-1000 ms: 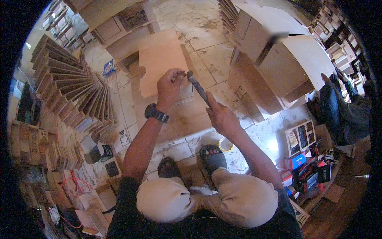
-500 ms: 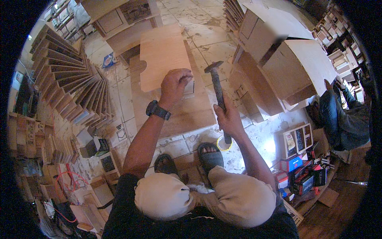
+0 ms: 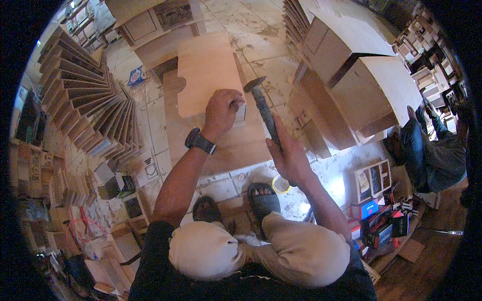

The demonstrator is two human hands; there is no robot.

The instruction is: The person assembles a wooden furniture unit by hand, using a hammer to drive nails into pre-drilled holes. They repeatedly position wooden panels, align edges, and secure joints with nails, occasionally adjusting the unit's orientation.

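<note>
Since half a second ago the hammer has tipped so that its head points up and to the left, closer to the left hand, and the right hand sits a little lower on the handle. The right hand is closed around the lower part of the dark handle; its palm side is turned away, so the fingers' wrap shows only in part. The left hand is curled almost to a fist on the near edge of the upper wooden board, pinching something at that edge; whatever it pinches is hidden behind the fingers and too small to make out. A dark wristwatch sits on the left wrist. The upper board, with a rounded notch in its left side, lies on a larger wooden panel on the tiled floor. The hammer head hangs just above and right of the left hand, apart from the board. Two dark sandals rest at the panel's near edge, and a small yellow tin stands beside the right one, partly covered by the right forearm. Fanned stacks of boards fill the left, and another person's legs are cut off at the right rim.
</note>
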